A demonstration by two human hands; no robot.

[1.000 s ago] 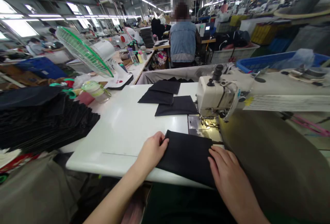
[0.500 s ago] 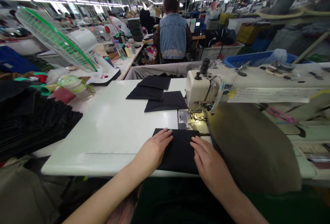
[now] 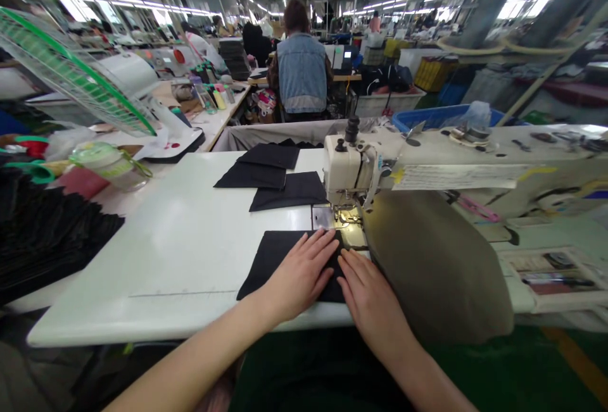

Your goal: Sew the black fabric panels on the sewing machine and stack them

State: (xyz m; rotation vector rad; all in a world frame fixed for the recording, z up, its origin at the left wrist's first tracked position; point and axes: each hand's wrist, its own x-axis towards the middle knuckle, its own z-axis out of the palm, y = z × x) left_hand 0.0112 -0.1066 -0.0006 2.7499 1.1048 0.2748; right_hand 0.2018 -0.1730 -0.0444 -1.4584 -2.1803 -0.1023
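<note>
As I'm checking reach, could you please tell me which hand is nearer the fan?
Left: the left hand, on the black cloth, is right of the fan and nearer the camera; the right hand, at the cloth's edge, is farther right.

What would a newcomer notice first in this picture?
Probably the left hand and right hand, laid on a black panel near the front edge of the white table. Just beyond, toward the right, the pale sewing machine stands out, with a yellow glow under its head. At upper left, a green-rimmed fan leans in.
</note>
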